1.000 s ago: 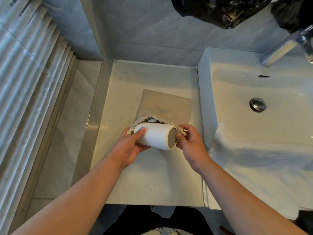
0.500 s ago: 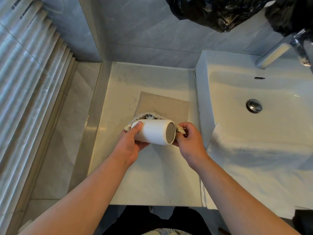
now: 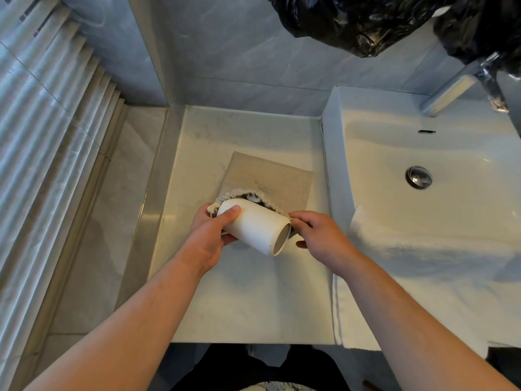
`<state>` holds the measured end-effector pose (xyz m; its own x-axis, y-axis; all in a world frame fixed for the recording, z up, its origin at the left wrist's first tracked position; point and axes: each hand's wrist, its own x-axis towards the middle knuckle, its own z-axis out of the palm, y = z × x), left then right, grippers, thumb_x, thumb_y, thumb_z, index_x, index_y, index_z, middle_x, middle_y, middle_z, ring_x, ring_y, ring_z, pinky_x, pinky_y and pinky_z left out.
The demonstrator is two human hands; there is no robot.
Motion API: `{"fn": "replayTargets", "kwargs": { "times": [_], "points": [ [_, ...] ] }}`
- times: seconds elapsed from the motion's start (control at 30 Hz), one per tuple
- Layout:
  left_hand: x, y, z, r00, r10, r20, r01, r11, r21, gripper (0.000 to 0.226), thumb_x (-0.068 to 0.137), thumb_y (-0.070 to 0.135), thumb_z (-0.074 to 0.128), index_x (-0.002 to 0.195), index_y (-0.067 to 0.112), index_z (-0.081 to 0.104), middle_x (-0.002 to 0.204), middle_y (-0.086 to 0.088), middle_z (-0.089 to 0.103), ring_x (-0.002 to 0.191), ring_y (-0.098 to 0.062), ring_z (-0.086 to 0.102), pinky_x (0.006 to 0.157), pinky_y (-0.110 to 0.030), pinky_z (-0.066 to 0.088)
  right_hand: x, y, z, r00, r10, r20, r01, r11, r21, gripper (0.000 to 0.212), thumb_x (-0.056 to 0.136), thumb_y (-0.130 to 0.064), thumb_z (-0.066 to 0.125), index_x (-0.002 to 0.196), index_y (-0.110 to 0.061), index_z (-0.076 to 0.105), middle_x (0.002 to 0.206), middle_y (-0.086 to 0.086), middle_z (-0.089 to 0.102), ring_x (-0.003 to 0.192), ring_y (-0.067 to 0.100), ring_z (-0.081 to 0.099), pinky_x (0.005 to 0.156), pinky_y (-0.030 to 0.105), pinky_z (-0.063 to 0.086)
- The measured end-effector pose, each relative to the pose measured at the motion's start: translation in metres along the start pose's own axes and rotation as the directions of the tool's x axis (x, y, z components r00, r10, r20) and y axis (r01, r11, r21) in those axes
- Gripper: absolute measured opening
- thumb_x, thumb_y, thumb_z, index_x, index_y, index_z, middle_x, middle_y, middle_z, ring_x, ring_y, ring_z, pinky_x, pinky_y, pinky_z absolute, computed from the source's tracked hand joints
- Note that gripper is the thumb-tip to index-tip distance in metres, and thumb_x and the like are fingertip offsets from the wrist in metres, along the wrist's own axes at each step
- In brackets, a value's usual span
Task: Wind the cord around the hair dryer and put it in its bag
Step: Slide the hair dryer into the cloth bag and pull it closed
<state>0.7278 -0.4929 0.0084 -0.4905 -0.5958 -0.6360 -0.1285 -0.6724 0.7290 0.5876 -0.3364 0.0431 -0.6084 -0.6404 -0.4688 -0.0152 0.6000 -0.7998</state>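
white hair dryer (image 3: 255, 228) with a grey end – beige bag (image 3: 270, 176) – glossy black plastic sheet (image 3: 366, 21).

Counter: pale stone counter (image 3: 248, 300), left of white ceramic sink (image 3: 335, 153).
Bag: beige cloth drawstring bag (image 3: 270, 173) on the counter, mouth nearest.
Dryer: white cylindrical hair dryer (image 3: 253, 230) at that mouth.
Towel: white towel (image 3: 366, 306) over sink's near rim.

hair dryer (image 3: 253, 230): we see a white cylindrical barrel at frame centre, lying tilted. Its flat grey round end faces the lower right, and its upper-left end sits at the bag's mouth.
bag (image 3: 270, 176): we see a flat beige cloth pouch just above the barrel. Its gathered mouth stands open around the hair dryer's upper end.
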Motion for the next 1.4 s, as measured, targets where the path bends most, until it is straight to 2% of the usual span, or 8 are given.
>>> {"fn": "replayTargets", "kwargs": {
  "times": [0.17, 0.43, 0.57, 0.77, 0.97, 1.1, 1.3, 1.4],
  "points": [
    [-0.001, 0.003, 0.005, 0.998, 0.065, -0.015, -0.064, 0.997, 0.039, 0.028, 0.086, 0.008, 0.071, 0.107, 0.012, 0.054, 0.109, -0.009, 0.063, 0.098, -0.024, 0.063, 0.07, -0.037, 0.058, 0.003, 0.0, -0.001, 0.934, -0.313, -0.172, 0.154, 0.787, -0.598, 0.025, 0.095, -0.014, 0.05, 0.093, -0.02, 0.074, 0.097, -0.003, 0.057, 0.093, 0.022, 0.046, 0.08, 0.03, 0.037],
    [-0.002, -0.002, 0.012, 0.991, 0.051, -0.127, -0.062, 0.994, -0.088, 0.028, 0.086, 0.011, 0.072, 0.107, 0.016, 0.055, 0.114, -0.009, 0.063, 0.104, -0.026, 0.062, 0.078, -0.043, 0.059, -0.018, -0.01, 0.015, 0.986, -0.109, -0.129, 0.103, 0.993, -0.051, 0.009, 0.09, -0.034, 0.051, 0.089, -0.025, 0.05, 0.087, 0.005, 0.058, 0.078, 0.02, 0.054, 0.073, 0.047, 0.052],
    [-0.006, -0.005, 0.014, 0.99, 0.038, -0.133, -0.047, 0.997, -0.065, 0.027, 0.086, 0.016, 0.073, 0.106, 0.015, 0.055, 0.115, -0.012, 0.063, 0.105, -0.028, 0.064, 0.074, -0.041, 0.059, -0.021, -0.012, 0.019, 0.994, -0.09, -0.064, 0.071, 0.966, -0.248, 0.076, 0.064, -0.048, 0.078, 0.126, -0.025, 0.04, 0.119, -0.005, 0.044, 0.101, 0.013, 0.05, 0.083, 0.027, 0.044],
    [-0.009, 0.001, 0.017, 0.995, 0.071, -0.072, -0.061, 0.99, 0.126, 0.02, 0.096, 0.033, 0.06, 0.103, 0.014, 0.059, 0.107, -0.008, 0.063, 0.097, -0.025, 0.064, 0.074, -0.044, 0.061, -0.014, -0.001, 0.02, 0.974, -0.106, -0.199, 0.094, 0.993, -0.067, 0.07, 0.058, -0.043, 0.078, 0.117, -0.029, 0.043, 0.118, 0.0, 0.047, 0.1, 0.016, 0.053, 0.078, 0.025, 0.046],
    [-0.001, -0.006, -0.002, 0.815, 0.57, 0.105, -0.429, 0.471, 0.771, 0.04, 0.098, 0.019, 0.052, 0.06, 0.023, 0.043, 0.077, -0.011, 0.048, 0.061, -0.003, 0.04, 0.063, -0.034, 0.034, -0.01, 0.007, 0.021, 0.945, -0.121, -0.303, 0.131, 0.991, 0.013, 0.06, 0.056, -0.04, 0.078, 0.106, -0.028, 0.046, 0.11, 0.006, 0.053, 0.086, 0.015, 0.053, 0.069, 0.018, 0.041],
    [-0.008, -0.009, -0.007, 0.771, 0.605, 0.202, -0.464, 0.315, 0.828, 0.017, 0.098, 0.008, 0.051, 0.083, 0.003, 0.058, 0.093, -0.009, 0.049, 0.073, -0.014, 0.042, 0.068, -0.019, 0.029, -0.006, 0.01, 0.024, 0.942, -0.12, -0.314, 0.141, 0.989, 0.047, 0.063, 0.058, -0.041, 0.077, 0.114, -0.034, 0.047, 0.114, 0.002, 0.052, 0.092, 0.014, 0.056, 0.078, 0.027, 0.05],
    [-0.01, -0.004, -0.014, 0.815, 0.515, 0.266, -0.414, 0.198, 0.888, 0.037, 0.097, 0.011, 0.049, 0.134, 0.008, 0.049, 0.123, -0.017, 0.059, 0.107, -0.039, 0.058, 0.087, -0.041, 0.047, -0.008, 0.013, 0.033, 0.911, -0.171, -0.376, 0.188, 0.982, 0.01, 0.059, 0.067, -0.029, 0.081, 0.119, -0.032, 0.054, 0.114, -0.007, 0.048, 0.095, -0.002, 0.054, 0.083, 0.022, 0.048],
    [-0.012, -0.006, -0.013, 0.76, 0.559, 0.331, -0.459, 0.101, 0.882, 0.027, 0.089, 0.008, 0.054, 0.115, 0.006, 0.062, 0.106, -0.017, 0.065, 0.088, -0.041, 0.063, 0.071, -0.045, 0.053, -0.009, 0.013, 0.036, 0.898, -0.182, -0.4, 0.204, 0.979, 0.012, 0.058, 0.066, -0.029, 0.081, 0.116, -0.033, 0.053, 0.113, -0.008, 0.048, 0.095, 0.0, 0.055, 0.083, 0.025, 0.051]
  ]
}}
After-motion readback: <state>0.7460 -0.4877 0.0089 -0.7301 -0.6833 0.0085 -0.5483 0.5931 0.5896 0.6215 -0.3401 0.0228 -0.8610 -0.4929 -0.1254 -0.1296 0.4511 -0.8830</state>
